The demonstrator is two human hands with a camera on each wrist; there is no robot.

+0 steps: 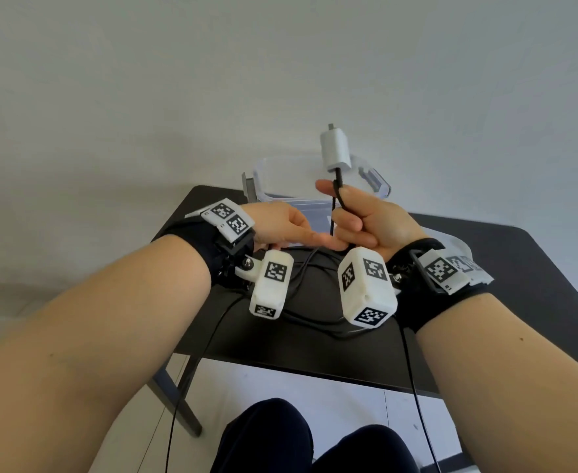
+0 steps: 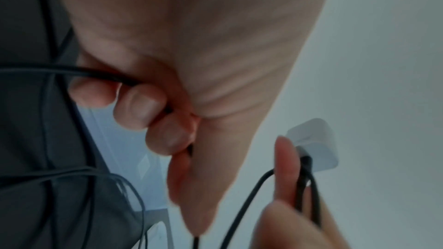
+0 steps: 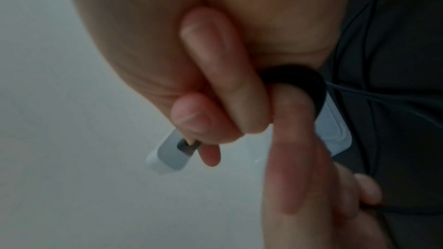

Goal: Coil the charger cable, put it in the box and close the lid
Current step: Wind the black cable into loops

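Your right hand (image 1: 366,220) is clenched on the charger cable (image 1: 334,199) just below the white adapter (image 1: 336,148), which stands above your fist at 12 o'clock; your left hand (image 1: 287,227) has its fingers curled round a lower run of the same cable, its forefinger reaching across to touch your right fist. Most of the cable lies slack on the dark table (image 1: 519,268), looping toward 6 o'clock under both wrists. The clear box (image 1: 263,179) sits open behind your hands at 12 o'clock, and a clear piece that I take for the lid (image 1: 461,247) lies at 3 o'clock, mostly hidden by your right wrist.

Watch the slack — those loose loops cross one another and also lie beside the thin wrist-camera leads, so I judge a fast wind could snag a lead or pull a knot into the coil. The adapter is top-heavy where you hold it; loosen your grip and it may tip and drag the first turns off your fingers.

From your left wrist you get the cable passing under the curled fingertips (image 2: 141,105) of your left hand, which the head view hides. Your right wrist view alone shows a turn of cable wrapped round a finger (image 3: 294,101) — and the adapter's underside with its port.
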